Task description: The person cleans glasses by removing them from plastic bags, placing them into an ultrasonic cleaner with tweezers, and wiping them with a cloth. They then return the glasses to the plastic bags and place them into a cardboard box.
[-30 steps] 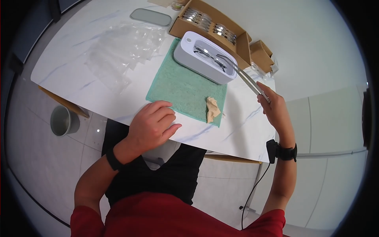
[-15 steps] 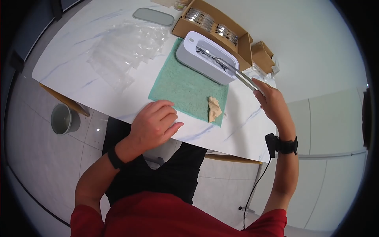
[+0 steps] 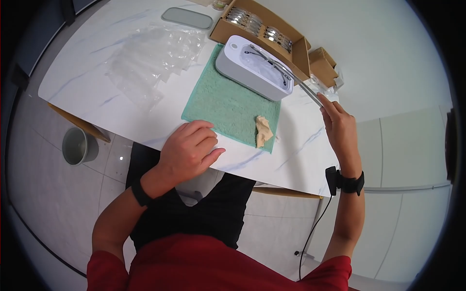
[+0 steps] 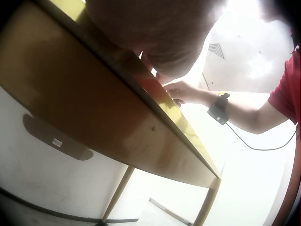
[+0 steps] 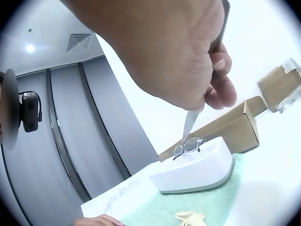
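My right hand (image 3: 341,127) holds long metal tweezers (image 3: 309,91), pinched between thumb and fingers. Their tips are at a pair of eyeglasses (image 5: 192,145), which sits at rim height over the open basin of a white ultrasonic cleaner (image 3: 250,80). In the right wrist view the lenses stand above the cleaner's edge. The cleaner is on a green towel (image 3: 221,106), with a crumpled beige cloth (image 3: 263,132) on its near right corner. My left hand (image 3: 191,149) rests at the table's front edge by the towel, fingers loosely bent and holding nothing.
Behind the cleaner stands a cardboard box (image 3: 301,58) with rows of eyeglasses (image 3: 245,20). A smaller carton (image 3: 323,67) is to its right. Clear plastic bags (image 3: 155,58) lie on the left, below a grey oval lid (image 3: 187,18). A bin (image 3: 79,146) stands on the floor.
The tweezers have closed onto the eyeglasses and raised them from inside the basin to about its rim. My right hand has shifted slightly; the left hand stays in place.
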`<state>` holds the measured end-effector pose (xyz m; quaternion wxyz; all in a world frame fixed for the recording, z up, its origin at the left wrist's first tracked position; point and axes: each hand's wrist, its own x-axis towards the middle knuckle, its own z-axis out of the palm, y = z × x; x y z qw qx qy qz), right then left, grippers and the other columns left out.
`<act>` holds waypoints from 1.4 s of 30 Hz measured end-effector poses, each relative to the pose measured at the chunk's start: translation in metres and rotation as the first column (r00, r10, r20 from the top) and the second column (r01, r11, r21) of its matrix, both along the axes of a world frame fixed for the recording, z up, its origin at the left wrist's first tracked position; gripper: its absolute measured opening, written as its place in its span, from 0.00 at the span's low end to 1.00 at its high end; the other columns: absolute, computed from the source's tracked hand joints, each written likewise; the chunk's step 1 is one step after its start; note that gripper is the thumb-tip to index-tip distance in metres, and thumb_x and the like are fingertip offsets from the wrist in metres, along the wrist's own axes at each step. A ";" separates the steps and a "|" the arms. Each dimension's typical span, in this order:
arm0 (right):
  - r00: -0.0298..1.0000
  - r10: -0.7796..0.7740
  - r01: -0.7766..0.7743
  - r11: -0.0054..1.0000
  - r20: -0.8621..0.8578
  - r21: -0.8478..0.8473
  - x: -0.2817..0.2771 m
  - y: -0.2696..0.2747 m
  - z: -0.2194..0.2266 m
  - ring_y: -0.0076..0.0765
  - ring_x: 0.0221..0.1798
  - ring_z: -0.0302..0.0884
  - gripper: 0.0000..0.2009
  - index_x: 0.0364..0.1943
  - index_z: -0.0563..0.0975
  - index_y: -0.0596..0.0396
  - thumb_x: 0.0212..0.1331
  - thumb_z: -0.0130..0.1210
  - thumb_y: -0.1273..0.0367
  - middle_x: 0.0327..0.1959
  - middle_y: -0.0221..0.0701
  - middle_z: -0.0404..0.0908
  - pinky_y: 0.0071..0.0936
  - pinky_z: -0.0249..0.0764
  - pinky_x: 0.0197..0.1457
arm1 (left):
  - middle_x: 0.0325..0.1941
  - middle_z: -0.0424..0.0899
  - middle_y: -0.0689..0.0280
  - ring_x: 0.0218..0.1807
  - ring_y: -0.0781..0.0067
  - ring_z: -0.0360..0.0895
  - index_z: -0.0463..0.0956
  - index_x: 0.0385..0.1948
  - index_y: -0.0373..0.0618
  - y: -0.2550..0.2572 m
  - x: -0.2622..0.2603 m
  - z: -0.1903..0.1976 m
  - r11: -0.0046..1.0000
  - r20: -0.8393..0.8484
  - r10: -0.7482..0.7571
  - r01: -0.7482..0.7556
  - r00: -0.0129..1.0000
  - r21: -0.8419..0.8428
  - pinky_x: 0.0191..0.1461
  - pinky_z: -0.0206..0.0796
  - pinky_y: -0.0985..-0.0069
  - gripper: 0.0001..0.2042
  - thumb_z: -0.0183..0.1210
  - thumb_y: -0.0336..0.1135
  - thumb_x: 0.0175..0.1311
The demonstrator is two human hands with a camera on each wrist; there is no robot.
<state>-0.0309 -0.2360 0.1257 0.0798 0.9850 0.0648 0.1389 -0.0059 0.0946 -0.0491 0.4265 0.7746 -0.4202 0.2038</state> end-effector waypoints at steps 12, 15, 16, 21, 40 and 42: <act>0.999 0.045 -0.043 0.997 -0.027 0.065 -0.044 0.019 0.014 0.39 0.25 0.74 0.23 0.61 0.78 0.47 0.61 0.61 0.78 0.30 0.34 0.78 0.34 0.73 0.30 | 0.36 0.81 0.66 0.51 0.63 0.80 0.78 0.27 0.44 -0.002 0.000 0.000 0.999 0.012 0.025 -0.024 1.000 -0.024 0.47 0.72 0.67 0.09 0.70 0.35 0.52; 0.988 0.123 -0.123 0.992 -0.090 0.012 -0.047 0.024 0.002 0.41 0.25 0.76 0.22 0.60 0.78 0.47 0.60 0.62 0.77 0.30 0.33 0.79 0.35 0.75 0.30 | 0.36 0.82 0.66 0.51 0.62 0.80 0.79 0.28 0.43 -0.002 0.000 0.001 1.000 0.004 0.009 -0.009 1.000 -0.004 0.47 0.72 0.67 0.09 0.70 0.34 0.51; 0.986 0.124 -0.122 0.992 -0.107 0.026 -0.046 0.023 -0.002 0.41 0.25 0.76 0.22 0.60 0.78 0.47 0.60 0.62 0.77 0.30 0.33 0.79 0.35 0.75 0.29 | 0.37 0.82 0.65 0.51 0.61 0.80 0.80 0.30 0.43 -0.001 0.000 0.001 1.000 -0.004 -0.002 0.002 1.000 0.002 0.48 0.72 0.67 0.09 0.70 0.33 0.51; 0.978 0.132 -0.131 0.991 -0.160 0.020 -0.035 0.027 -0.018 0.42 0.25 0.78 0.20 0.58 0.78 0.49 0.60 0.62 0.75 0.31 0.33 0.80 0.35 0.76 0.29 | 0.38 0.83 0.65 0.51 0.60 0.81 0.80 0.31 0.43 0.001 0.000 0.000 1.000 -0.019 -0.002 0.002 1.000 -0.001 0.48 0.72 0.66 0.10 0.71 0.32 0.50; 0.982 -0.120 0.141 0.980 0.143 -0.143 0.079 -0.071 -0.006 0.52 0.40 0.84 0.17 0.58 0.77 0.47 0.66 0.56 0.67 0.41 0.38 0.85 0.45 0.80 0.42 | 0.38 0.82 0.66 0.51 0.60 0.80 0.79 0.29 0.44 -0.001 0.001 0.002 1.000 -0.016 0.013 -0.013 1.000 0.006 0.48 0.72 0.66 0.10 0.71 0.33 0.50; 0.980 -0.176 0.193 0.957 0.097 -0.215 0.102 -0.073 -0.011 0.55 0.43 0.83 0.15 0.55 0.77 0.47 0.66 0.56 0.65 0.41 0.39 0.85 0.49 0.79 0.42 | 0.37 0.82 0.66 0.51 0.60 0.80 0.78 0.29 0.44 -0.001 0.001 0.002 1.000 -0.016 0.017 -0.017 1.000 0.004 0.48 0.73 0.66 0.10 0.70 0.34 0.51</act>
